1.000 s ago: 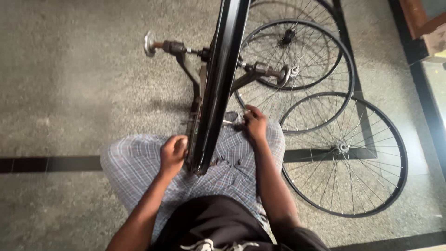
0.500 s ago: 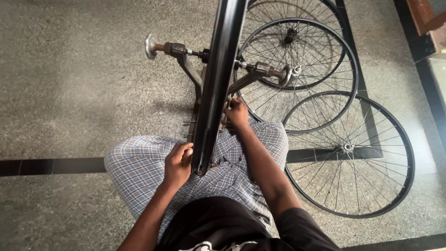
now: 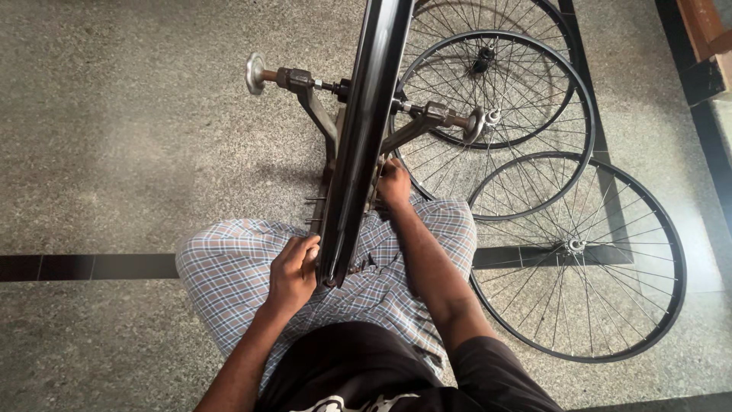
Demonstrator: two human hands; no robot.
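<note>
1. Head view looks straight down on the black wheel rim (image 3: 364, 130), which stands upright on edge in a metal truing stand (image 3: 324, 130) on the floor in front of my knees, its lower end reaching between my thighs.
2. My left hand (image 3: 293, 271) is curled against the left side of the rim near its lower end, fingers wrapped and touching the rim.
3. My right hand (image 3: 394, 185) is on the right side of the rim, further up, fingers bent in towards the spokes; I cannot tell whether it pinches anything.
4. The stand's axle sticks out on both sides of the rim, with a round knob (image 3: 255, 72) at the left end and another fitting (image 3: 476, 122) at the right end.
5. My checked trousers (image 3: 229, 267) spread under both hands.
6. Three loose spoked wheels lie flat on the floor to the right: one (image 3: 587, 252) near my right knee, one (image 3: 503, 122) overlapping it beyond, and a third (image 3: 526, 15) partly under that, towards the top edge.
7. A dark stripe (image 3: 84, 267) runs across the speckled stone floor (image 3: 130, 152) on the left.
</note>
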